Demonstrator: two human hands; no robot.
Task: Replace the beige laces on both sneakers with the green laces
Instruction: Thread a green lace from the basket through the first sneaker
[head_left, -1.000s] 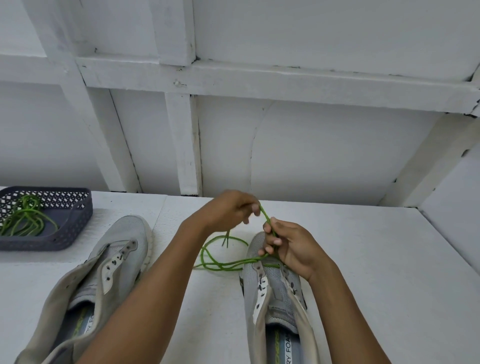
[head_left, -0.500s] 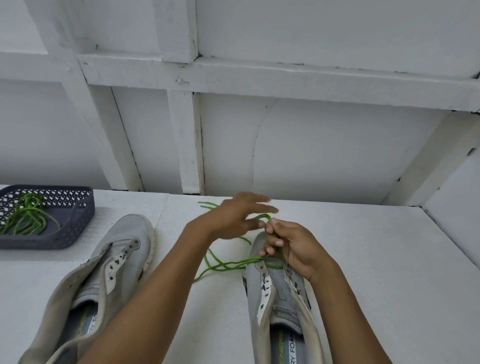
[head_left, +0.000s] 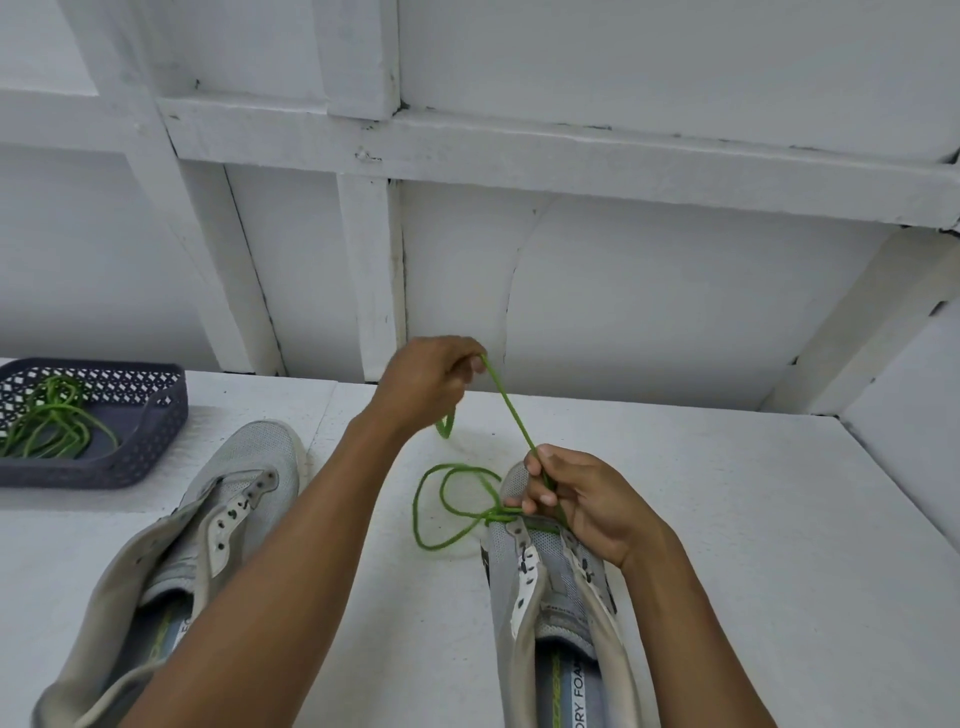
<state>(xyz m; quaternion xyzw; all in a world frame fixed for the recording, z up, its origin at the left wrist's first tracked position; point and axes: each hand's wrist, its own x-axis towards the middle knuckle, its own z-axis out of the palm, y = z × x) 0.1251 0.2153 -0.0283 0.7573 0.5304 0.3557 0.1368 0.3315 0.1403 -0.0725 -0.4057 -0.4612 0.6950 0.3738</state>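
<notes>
There, the left hand (head_left: 426, 384) pinched a thin green lace (head_left: 511, 410) taut; the right hand (head_left: 576, 499) gripped it at the grey mesh sneaker's (head_left: 550, 582) toe, slack looping on the surface (head_left: 727, 519).

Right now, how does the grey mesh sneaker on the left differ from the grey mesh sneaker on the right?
The left grey mesh sneaker has bare eyelets; the right grey mesh sneaker carries a thin green lace through its front eyelets. The left sneaker lies angled; the right sneaker points straight ahead, the right hand pinching the lace at its toe. Both are grey, without beige laces.
</notes>
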